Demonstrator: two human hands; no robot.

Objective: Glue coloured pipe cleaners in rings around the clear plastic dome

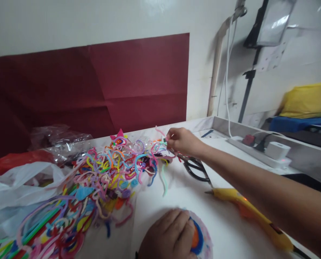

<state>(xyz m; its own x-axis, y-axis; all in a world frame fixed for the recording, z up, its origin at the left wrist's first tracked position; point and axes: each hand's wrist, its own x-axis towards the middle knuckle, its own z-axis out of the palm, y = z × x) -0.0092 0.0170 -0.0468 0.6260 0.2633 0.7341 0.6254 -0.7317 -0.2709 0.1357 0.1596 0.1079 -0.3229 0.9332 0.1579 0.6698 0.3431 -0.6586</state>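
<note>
My right hand (180, 140) is over the far end of a heap of coloured pipe cleaners (114, 165), its fingers pinched round a pink pipe cleaner (159, 131). One end of that piece sticks up to the left of the fingers. At the bottom middle, my left hand (168, 233) lies over a round craft disc (207, 239) on white paper, fingers together and bent onto it. The disc shows an orange centre, a blue ring and a pale pinkish outer band; its left part is hidden under the hand. Black-handled scissors (195, 169) lie just below my right forearm.
A yellow glue gun (252, 212) lies right of the disc, tip pointing left, under my right arm. Plastic bags (28, 183) lie at the left. A power strip (260, 153) with a white charger (277, 150) runs along the raised table edge (238, 135).
</note>
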